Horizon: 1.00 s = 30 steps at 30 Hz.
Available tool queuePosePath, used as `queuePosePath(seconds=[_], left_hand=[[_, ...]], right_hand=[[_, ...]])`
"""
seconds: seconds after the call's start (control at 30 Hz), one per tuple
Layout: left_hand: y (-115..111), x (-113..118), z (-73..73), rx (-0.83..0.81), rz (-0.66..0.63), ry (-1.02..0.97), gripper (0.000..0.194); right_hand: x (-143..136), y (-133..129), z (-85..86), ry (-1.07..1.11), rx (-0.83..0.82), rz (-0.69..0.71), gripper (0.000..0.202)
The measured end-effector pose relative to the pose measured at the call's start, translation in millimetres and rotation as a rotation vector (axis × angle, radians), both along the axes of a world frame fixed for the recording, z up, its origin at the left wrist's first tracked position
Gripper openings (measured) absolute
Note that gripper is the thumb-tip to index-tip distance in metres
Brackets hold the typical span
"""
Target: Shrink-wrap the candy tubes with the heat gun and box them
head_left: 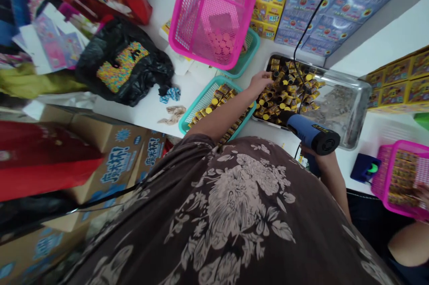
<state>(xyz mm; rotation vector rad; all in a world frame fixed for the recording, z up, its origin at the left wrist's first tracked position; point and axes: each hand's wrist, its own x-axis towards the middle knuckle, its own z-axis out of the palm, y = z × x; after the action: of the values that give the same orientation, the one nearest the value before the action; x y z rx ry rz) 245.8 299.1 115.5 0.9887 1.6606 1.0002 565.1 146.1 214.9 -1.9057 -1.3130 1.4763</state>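
Observation:
My left hand (259,83) reaches over the white table to the left edge of a metal tray (348,111) and touches the pile of small yellow-capped tubes (288,90) in it. My right hand (310,151) is mostly hidden under a blue and black heat gun (310,132), which it grips; the gun's nozzle points at the tubes. Its black cord (313,17) runs up across the tray. A teal basket (201,104) with more of the same tubes lies under my left forearm.
A pink basket (187,12) stands tilted over a second teal basket (250,55). A black bag of coloured beads (122,68) lies left. Boxed goods line the back and right. Another pink basket (385,173) with packs sits right, near another person's arm (407,242).

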Motion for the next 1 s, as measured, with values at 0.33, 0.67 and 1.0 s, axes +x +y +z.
queuePosePath(seconds=[0.33, 0.67, 1.0], left_hand=[[-216.4, -128.8, -7.6, -0.286, 0.167, 0.733, 0.018], [-300.7, -76.0, -26.1, -0.481, 0.170, 0.765, 0.089], [-239.2, -79.5, -27.7, -0.423, 0.239, 0.599, 0.075]], right_hand=[[-96.2, 44.4, 2.3, 0.141, -0.232, 0.528, 0.049], [-181.4, 57.8, -12.0, 0.063, 0.075, 0.509, 0.045], [-190.7, 36.2, -5.6, 0.083, -0.034, 0.503, 0.053]])
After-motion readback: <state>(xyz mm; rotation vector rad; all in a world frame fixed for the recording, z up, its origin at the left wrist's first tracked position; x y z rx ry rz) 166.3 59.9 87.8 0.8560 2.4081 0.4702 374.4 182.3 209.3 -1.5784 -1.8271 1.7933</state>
